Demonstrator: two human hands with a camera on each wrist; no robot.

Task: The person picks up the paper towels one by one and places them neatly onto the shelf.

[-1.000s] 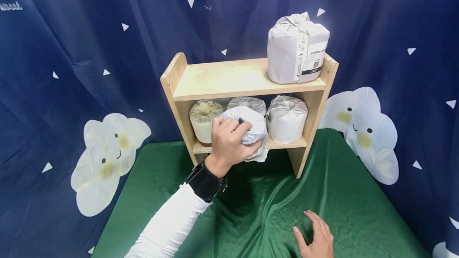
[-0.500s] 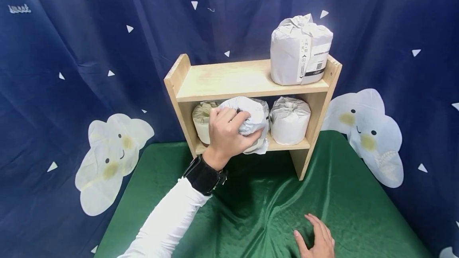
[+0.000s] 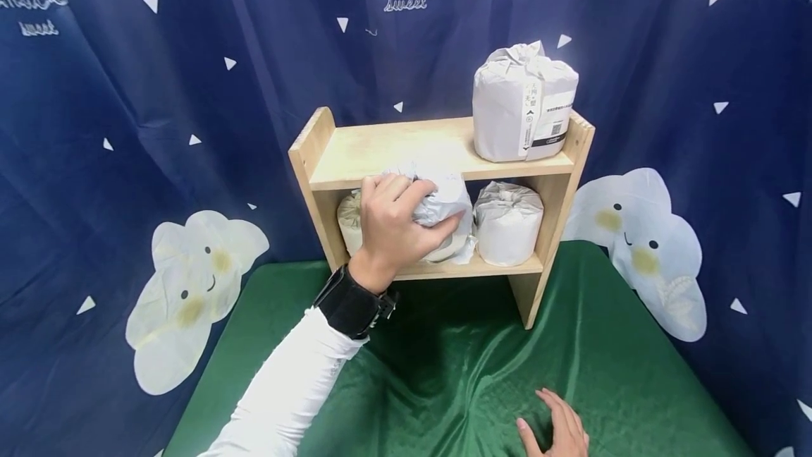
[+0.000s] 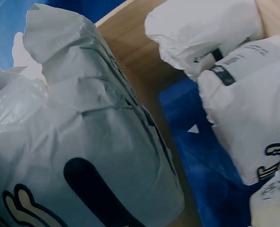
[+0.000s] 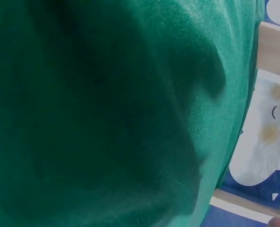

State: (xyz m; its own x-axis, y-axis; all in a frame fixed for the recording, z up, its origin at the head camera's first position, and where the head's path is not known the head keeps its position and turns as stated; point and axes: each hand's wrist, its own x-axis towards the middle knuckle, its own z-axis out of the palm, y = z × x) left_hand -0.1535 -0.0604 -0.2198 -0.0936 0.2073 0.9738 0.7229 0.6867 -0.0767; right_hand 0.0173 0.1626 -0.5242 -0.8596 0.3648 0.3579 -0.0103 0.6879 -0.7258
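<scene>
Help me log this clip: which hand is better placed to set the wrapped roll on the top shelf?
Left. The left hand already grips the wrapped roll at the top shelf edge, probably a short lift away. The right hand rests flat on the green cloth, far from the rack.

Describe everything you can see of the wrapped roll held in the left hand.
The white paper-wrapped tissue roll is a squat cylinder in crinkled white wrapping, gathered and twisted at its end, with dark printed marks visible in the left wrist view. The left hand grips it, fingers curled over the top. It is held off the boards in front of the light wooden two-tier shelf, level with the upper board's front edge, hiding part of the lower compartment.
</scene>
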